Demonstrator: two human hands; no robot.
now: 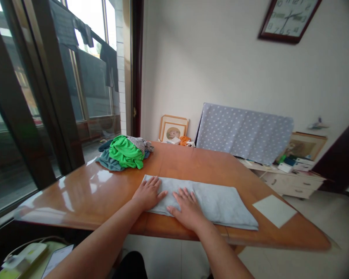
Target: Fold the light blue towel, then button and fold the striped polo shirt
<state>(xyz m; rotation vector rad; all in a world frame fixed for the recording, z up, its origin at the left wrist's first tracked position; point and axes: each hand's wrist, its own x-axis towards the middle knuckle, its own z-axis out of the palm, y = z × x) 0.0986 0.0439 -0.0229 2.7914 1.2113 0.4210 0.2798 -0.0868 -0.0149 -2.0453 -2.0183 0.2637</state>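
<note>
Behind everything, a pale wall [203, 66] is seen, bordered at the left by dark-framed glazing [35, 77] through which hung clothes [65, 29] can be made out. Below, most of the view is filled by a glossy brown worktop [189, 159], its surface streaked with reflected light near the glazing. Beyond its far edge, a grey cloth with white dots [244, 131] is draped above a white drawer cabinet [293, 184]. At the near edge of the worktop, a pale grey-blue folded cloth [221, 203] is laid out flat, lengthwise across it. Farther back and to the left, a crumpled pile of clothes [125, 153] is heaped, with bright green fabric uppermost. High on the wall, a square clock [289, 17] is cut off by the top of the view. Just beside the folded cloth's right end, a pale square sheet [275, 210] is placed. On the cloth's left half, the left hand [148, 193] and the right hand [187, 207] are rested palm down, fingers lightly spread, nothing being gripped.
</note>
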